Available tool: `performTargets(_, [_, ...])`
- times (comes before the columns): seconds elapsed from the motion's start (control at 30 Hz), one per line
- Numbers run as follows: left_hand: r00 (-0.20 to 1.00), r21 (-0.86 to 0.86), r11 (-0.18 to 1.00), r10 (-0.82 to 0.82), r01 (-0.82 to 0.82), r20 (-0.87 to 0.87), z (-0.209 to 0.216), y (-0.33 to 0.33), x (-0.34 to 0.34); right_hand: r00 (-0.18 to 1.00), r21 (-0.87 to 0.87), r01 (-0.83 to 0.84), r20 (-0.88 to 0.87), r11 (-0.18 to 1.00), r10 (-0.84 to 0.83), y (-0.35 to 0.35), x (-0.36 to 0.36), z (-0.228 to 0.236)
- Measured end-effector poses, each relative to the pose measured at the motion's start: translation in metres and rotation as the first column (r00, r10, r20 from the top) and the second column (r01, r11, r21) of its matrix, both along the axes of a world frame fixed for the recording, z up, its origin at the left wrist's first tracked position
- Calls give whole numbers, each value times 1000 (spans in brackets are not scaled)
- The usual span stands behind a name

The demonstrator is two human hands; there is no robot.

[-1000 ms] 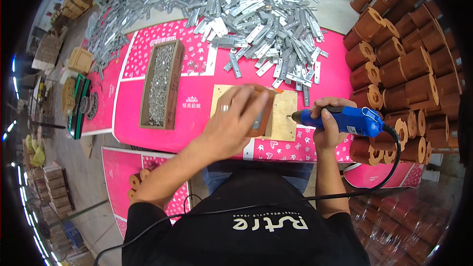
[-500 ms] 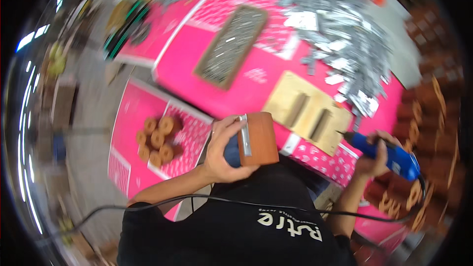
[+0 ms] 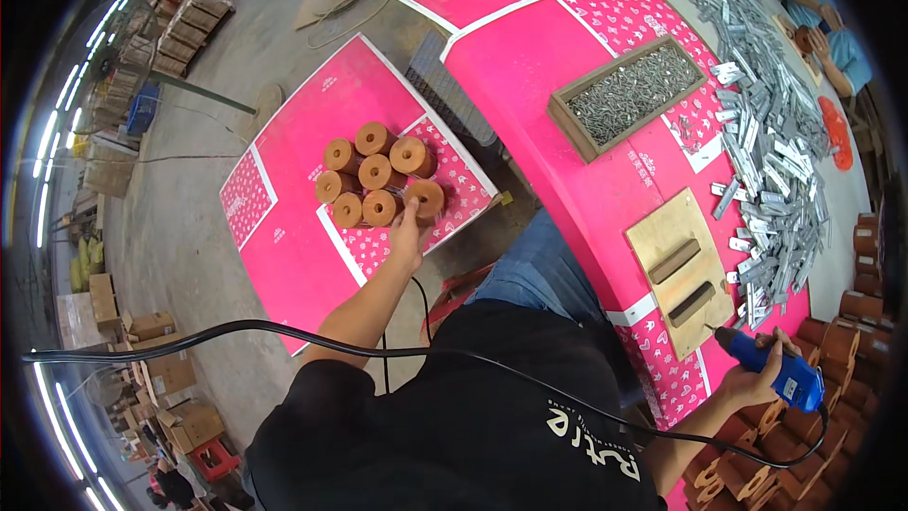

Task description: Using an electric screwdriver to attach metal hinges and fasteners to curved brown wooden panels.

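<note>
Brown wooden spool (image 3: 427, 197) sits at the right edge of a cluster of spools (image 3: 373, 175) on a low pink board (image 3: 303, 255), with the left hand (image 3: 409, 238) reaching down and gripping it from below. Right hand (image 3: 757, 380) is clenched around a blue power screwdriver (image 3: 777, 371) at the pink table's (image 3: 577, 132) near edge, beside a wooden jig (image 3: 683, 270).
</note>
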State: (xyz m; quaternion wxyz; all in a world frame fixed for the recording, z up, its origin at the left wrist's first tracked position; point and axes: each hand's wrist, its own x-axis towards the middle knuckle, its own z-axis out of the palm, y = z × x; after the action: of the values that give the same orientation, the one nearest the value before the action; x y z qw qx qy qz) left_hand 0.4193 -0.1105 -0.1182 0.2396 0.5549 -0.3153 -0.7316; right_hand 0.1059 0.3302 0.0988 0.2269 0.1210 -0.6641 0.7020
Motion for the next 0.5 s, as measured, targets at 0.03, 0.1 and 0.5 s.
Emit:
performTargets(0.03, [994, -3, 994, 106, -106, 30, -2, -8, -8, 1000, -6, 1, 5, 1000, -1, -2, 0, -3])
performTargets(0.1, [974, -33, 974, 224, -223, 36, -10, -12, -34, 998, 0, 42, -44, 999, -41, -1, 11, 8])
performTargets(0.5, [897, -740, 531, -377, 413, 230, 78, 38, -68, 984, -86, 166, -55, 982, -171, 36, 64, 10])
